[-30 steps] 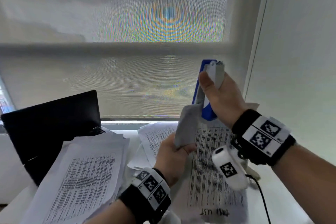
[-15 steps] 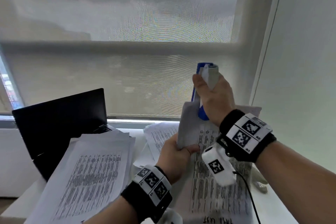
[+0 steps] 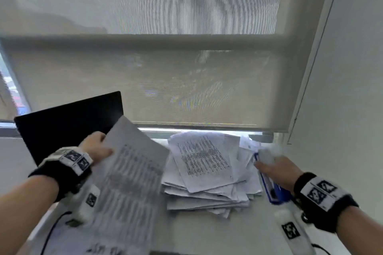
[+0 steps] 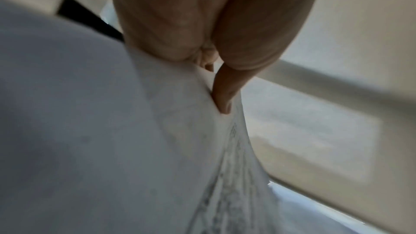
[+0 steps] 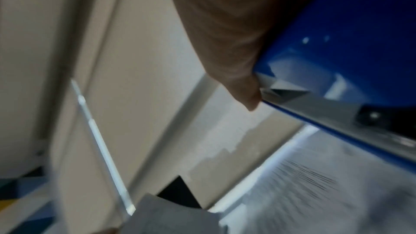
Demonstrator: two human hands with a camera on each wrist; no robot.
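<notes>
- The desk (image 3: 207,234) is pale and smooth, filling the lower middle of the head view and running back to a bright sill under the window.
- A mesh roller blind (image 3: 145,80) covers the whole window, with a grey bar across it in the upper half. A plain wall (image 3: 352,58) closes the right side.
- A black laptop (image 3: 62,126) stands open at centre left, its screen dark.
- A loose pile (image 3: 207,172) of printed pages lies on the desk at centre, its edges fanned and uneven.
- The left hand (image 3: 97,149), at centre left, pinches a set of sheets (image 3: 132,182) by their upper edge, thumb on top. In the left wrist view the fingers press into the paper from behind.
- The sheets hang tilted from that grip in front of the laptop, down to the bottom edge of the frame and left of the pile.
- The right hand (image 3: 277,172), at centre right, has its fingers curled round a blue stapler (image 3: 273,190). The stapler sits just beside the pile's right edge; whether it touches the desk cannot be told.
- Both wrists wear black bands with black-and-white square markers.
- The pages carry dense printed lines, too small or blurred to read. Dark handwriting at the bottom of the sheets is also unreadable.
</notes>
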